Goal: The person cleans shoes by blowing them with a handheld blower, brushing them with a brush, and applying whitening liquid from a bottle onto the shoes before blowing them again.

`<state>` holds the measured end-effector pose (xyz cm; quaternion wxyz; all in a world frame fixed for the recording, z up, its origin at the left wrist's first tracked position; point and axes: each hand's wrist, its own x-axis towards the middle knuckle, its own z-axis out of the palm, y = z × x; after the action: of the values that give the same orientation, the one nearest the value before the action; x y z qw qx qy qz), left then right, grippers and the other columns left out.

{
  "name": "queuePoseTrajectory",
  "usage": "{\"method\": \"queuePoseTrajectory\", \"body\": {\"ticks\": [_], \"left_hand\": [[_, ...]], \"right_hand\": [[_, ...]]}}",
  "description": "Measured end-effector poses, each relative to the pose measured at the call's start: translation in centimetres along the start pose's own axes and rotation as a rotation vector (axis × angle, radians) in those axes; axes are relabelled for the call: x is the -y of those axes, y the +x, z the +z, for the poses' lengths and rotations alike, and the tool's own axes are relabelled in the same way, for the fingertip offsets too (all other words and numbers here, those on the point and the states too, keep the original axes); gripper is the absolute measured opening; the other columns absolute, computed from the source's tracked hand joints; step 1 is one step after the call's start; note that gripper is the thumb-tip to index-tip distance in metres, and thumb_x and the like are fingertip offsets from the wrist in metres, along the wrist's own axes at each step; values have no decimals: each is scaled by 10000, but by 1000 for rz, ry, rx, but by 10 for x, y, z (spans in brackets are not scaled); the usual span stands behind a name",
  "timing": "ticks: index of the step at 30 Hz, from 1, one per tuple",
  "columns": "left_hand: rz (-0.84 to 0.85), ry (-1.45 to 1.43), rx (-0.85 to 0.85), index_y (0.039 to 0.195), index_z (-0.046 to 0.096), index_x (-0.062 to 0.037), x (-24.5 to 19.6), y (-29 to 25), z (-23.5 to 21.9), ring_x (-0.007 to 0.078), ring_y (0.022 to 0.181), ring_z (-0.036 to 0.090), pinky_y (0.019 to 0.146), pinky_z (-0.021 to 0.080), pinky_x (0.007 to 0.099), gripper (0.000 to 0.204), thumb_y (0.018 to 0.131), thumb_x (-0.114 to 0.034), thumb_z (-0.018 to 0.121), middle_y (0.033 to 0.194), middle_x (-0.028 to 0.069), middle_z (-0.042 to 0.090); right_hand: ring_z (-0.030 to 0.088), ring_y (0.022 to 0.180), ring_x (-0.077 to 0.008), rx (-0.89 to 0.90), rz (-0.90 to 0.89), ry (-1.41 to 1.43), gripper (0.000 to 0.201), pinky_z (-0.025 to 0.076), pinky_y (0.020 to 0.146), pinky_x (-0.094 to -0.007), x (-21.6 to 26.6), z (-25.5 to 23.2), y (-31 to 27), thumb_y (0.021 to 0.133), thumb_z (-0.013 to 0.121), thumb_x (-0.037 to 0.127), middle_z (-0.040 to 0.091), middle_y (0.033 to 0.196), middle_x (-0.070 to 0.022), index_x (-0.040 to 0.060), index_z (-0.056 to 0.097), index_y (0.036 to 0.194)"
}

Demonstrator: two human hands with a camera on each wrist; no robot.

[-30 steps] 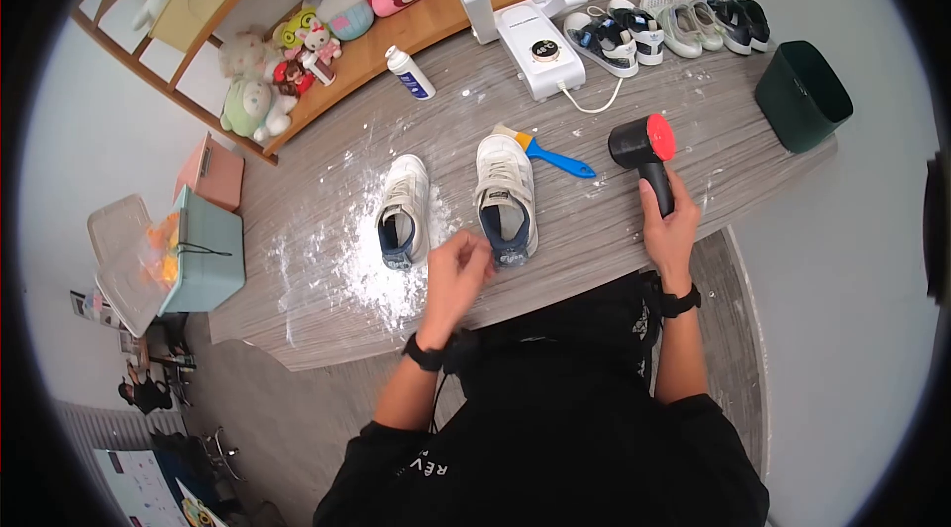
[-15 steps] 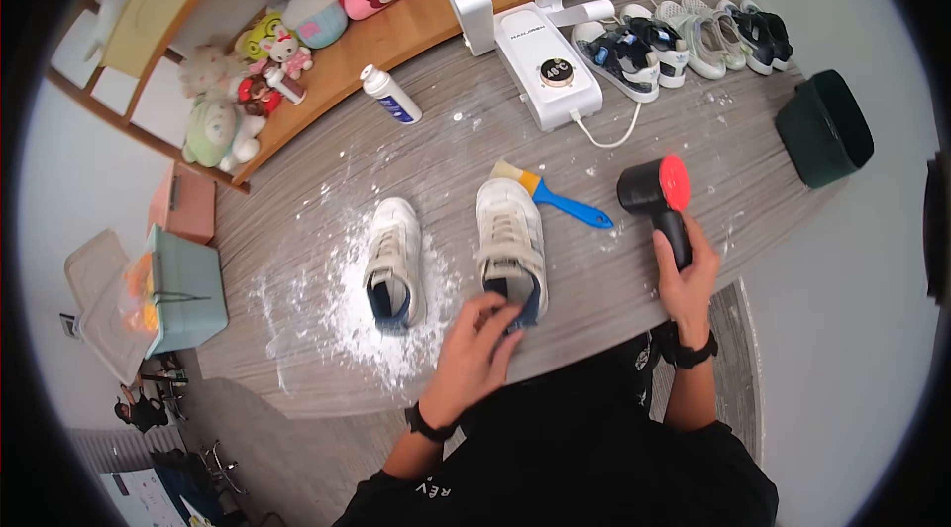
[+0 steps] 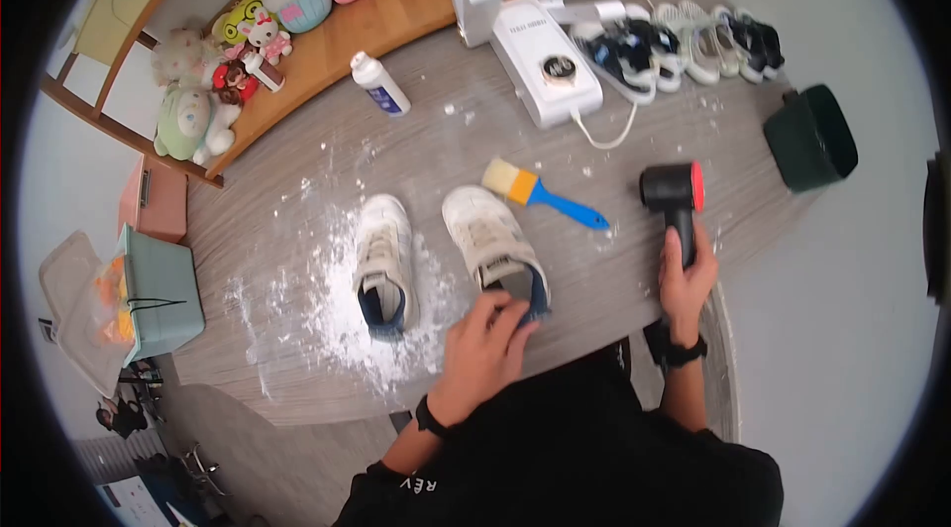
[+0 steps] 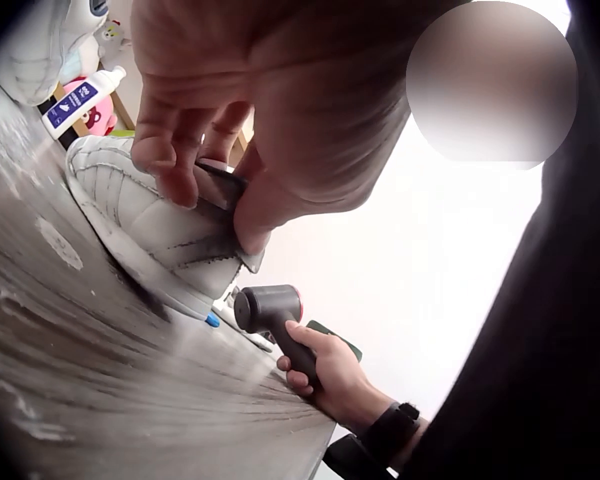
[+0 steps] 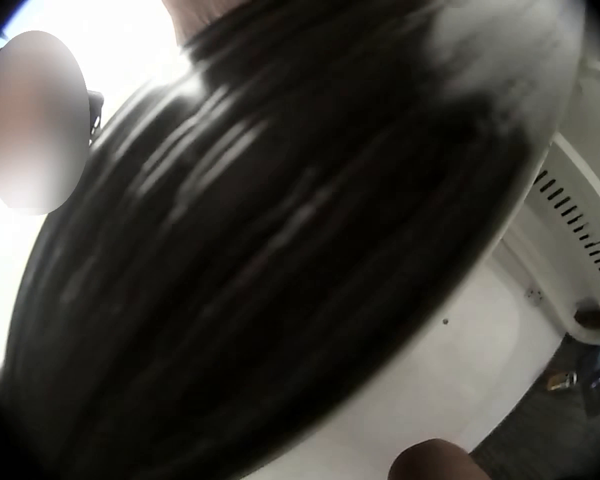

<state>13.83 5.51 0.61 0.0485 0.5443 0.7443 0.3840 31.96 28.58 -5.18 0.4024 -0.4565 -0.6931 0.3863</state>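
head view: the held shoe [image 3: 490, 242] lies with its long axis running from eleven o'clock at the toe to five at the heel. the left hand [image 3: 480, 354] is by far the nearer, at the shoe's six o'clock, thumb and fingers pinching the dark blue heel collar [image 3: 539, 297]; the left wrist view shows the flap caught between them. the right hand [image 3: 688, 279], well apart at three o'clock, wraps the handle of a black tool [image 3: 666, 188] whose barrel sits toward two. the facing seems what counts: the tool's red end [image 3: 698, 187] points to three o'clock, away from the shoe, and its black back faces it. the right wrist view is mostly blurred dark surface and adds nothing about that grip. whether the heel is raised, i cannot tell.

the shoe's upper looks smooth, white and leather-like, with curved stitching and a strap across the front. the barrel is a short, dull cylinder on a slimmer handle. just beside, at nine o'clock, the other shoe [image 3: 384, 240] points its toe near twelve, amid chalky white powder [image 3: 396, 361] scattered over the grey wood-grain tabletop [image 3: 604, 299]. near the held toe, toward two, lies a brush [image 3: 535, 191]: pale bristles, yellow band, tapering blue handle aimed at four.
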Motion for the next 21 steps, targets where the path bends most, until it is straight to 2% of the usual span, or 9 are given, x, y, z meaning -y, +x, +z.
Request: {"method": "queuePoseTrajectory", "body": {"ticks": [3, 6, 10, 11, 12, 14, 15, 16, 21], "left_hand": [[-16, 20, -68, 1037, 694, -9, -2, -8, 7, 226, 661, 632, 556, 508, 326, 316, 760, -22, 845, 1027, 118, 608], [-80, -6, -133, 1037, 701, 8, -4, -14, 10, 195, 632, 613, 544, 489, 305, 285, 779, 2, 823, 1030, 118, 608], [-154, 4, -159, 1033, 701, 41, -5, -23, 10, 175, 617, 598, 550, 466, 279, 258, 795, 18, 801, 1030, 113, 592], [-174, -27, -134, 1031, 690, 49, -3, -25, 9, 209, 617, 604, 569, 477, 310, 253, 806, 2, 797, 1032, 128, 581], [-187, -60, -113, 1029, 678, 58, -3, -26, 7, 244, 617, 609, 587, 487, 342, 252, 817, -14, 794, 1033, 143, 570], [-195, -78, -130, 1021, 679, 75, -4, -31, 5, 225, 657, 621, 607, 494, 328, 230, 826, 2, 779, 1039, 143, 580], [-225, -156, -147, 1043, 667, 80, 0, -35, 8, 189, 749, 628, 666, 514, 296, 227, 844, 23, 762, 1068, 123, 575], [-256, -235, -162, 1064, 655, 86, 4, -39, 10, 152, 841, 635, 726, 534, 263, 226, 862, 44, 746, 1097, 103, 570], [-244, -322, -187, 1104, 633, 87, 8, -53, 10, 161, 954, 636, 805, 553, 269, 244, 883, 49, 729, 1156, 106, 567]], "right_hand": [[568, 699, -89, 90, 121, 21, 399, 450, 620, -271, 12, -2, 9, 968, 707, 193, 636, 796, -27, -64, 637, 1264], [569, 701, -86, 73, 67, 184, 405, 446, 612, -268, 22, 4, 3, 962, 719, 209, 632, 771, -19, -60, 642, 1255], [581, 702, -97, 329, 24, 371, 467, 456, 600, -270, 54, -8, -22, 965, 714, 143, 670, 982, -78, -46, 540, 1356], [619, 839, -129, 408, -3, 319, 489, 501, 735, -286, 66, -14, -29, 954, 711, 90, 655, 1119, -115, -37, 494, 1374], [619, 839, -129, 413, -11, 328, 489, 501, 735, -286, 67, -15, -37, 954, 711, 90, 655, 1119, -115, -37, 494, 1374], [615, 1018, -160, 449, -203, 403, 470, 488, 903, -310, 68, -15, -53, 944, 709, 63, 652, 1158, -131, -27, 500, 1356], [580, 1140, -179, 492, -137, 470, 476, 435, 1015, -325, 66, -13, -61, 937, 708, 47, 644, 1202, -138, -23, 494, 1357], [605, 1094, -175, 498, -174, 495, 475, 452, 981, -315, 64, -9, -67, 937, 713, 55, 659, 1174, -132, -18, 498, 1354], [583, 800, -111, 503, -182, 373, 520, 472, 738, -272, 62, 2, -73, 943, 715, 86, 649, 973, -55, -16, 491, 1400]]}}
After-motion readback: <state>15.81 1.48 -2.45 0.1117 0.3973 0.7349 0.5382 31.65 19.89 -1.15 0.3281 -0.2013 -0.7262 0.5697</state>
